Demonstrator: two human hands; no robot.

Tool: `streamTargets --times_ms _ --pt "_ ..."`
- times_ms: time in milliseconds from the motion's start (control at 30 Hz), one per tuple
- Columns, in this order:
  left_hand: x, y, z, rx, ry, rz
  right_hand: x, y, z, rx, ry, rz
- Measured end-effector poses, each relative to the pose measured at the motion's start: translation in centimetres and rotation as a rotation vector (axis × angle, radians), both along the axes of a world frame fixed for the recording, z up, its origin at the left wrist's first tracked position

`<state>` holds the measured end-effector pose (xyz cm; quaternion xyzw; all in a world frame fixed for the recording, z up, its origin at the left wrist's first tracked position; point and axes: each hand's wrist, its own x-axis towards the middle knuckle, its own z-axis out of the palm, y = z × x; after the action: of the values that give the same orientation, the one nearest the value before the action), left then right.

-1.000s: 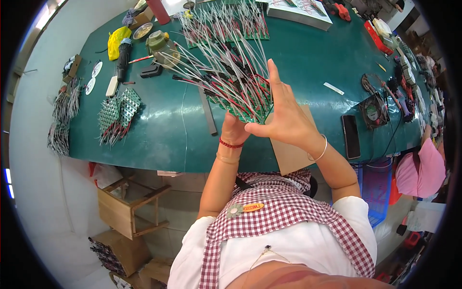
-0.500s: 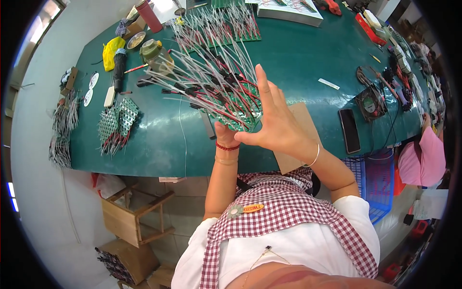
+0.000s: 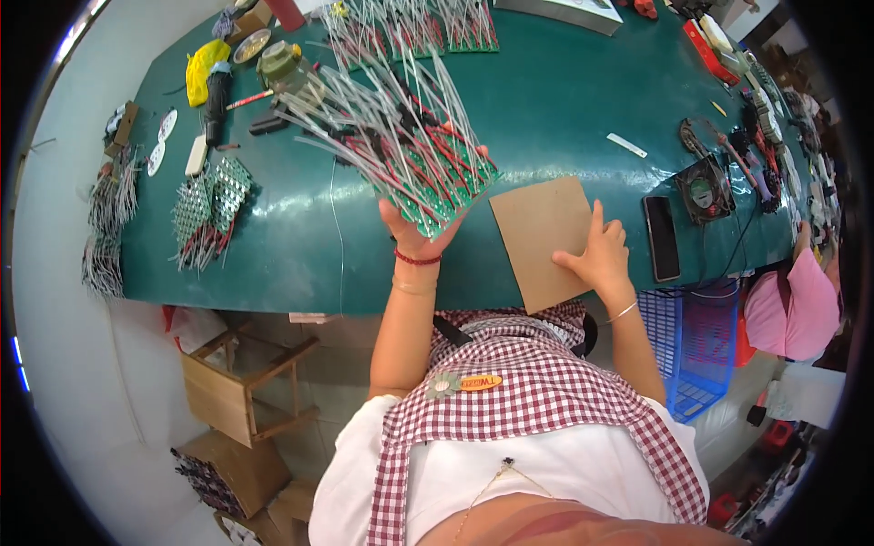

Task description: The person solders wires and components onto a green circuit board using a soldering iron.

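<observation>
A green circuit board panel point(image 3: 455, 193), with many grey, red and black wires standing out of it, rests tilted in my left hand point(image 3: 417, 238). The thumb shows at its near left edge and a fingertip at its far side; the other fingers are hidden beneath. My right hand point(image 3: 603, 259) holds nothing, with thumb and index finger spread apart. It is over the right edge of a brown cardboard sheet point(image 3: 537, 232); whether it touches the sheet I cannot tell. More wired boards point(image 3: 473, 41) stand in a row at the table's far side.
On the green table point(image 3: 291, 264) at left are bare-backed boards point(image 3: 214, 205), a black umbrella point(image 3: 217, 100) and a lidded bottle point(image 3: 278, 68). A phone point(image 3: 662, 238) and a small fan point(image 3: 706, 193) lie at right. A blue basket point(image 3: 696, 350) stands below the table's edge.
My right hand has left the wired board panel and moved right and nearer, to the cardboard sheet. My left hand still holds the panel, now tilted differently.
</observation>
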<state>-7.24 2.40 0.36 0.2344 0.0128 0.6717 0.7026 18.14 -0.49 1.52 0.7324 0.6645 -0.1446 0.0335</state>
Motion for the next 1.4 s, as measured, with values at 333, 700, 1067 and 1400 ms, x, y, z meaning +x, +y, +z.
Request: streamTargets --times_ms 333,700,1067,1400 --pt "-1.4 -0.5 -0.3 0.025 -0.112 -0.055 -1.0 3.5 -1.7 0.019 0.297 0.063" --pt "-2.4 -1.3 -0.8 0.008 -0.117 -0.056 -0.9 0.6 -2.7 0.561 0.831 0.058" --pt "0.3 -2.9 -2.5 -0.099 -0.096 -0.044 -9.1 3.0 4.4 0.676 1.100 0.403" --pt "0.5 -3.6 -2.0 -0.098 -0.076 -0.073 -10.4 3.8 4.6 0.627 1.004 0.406"
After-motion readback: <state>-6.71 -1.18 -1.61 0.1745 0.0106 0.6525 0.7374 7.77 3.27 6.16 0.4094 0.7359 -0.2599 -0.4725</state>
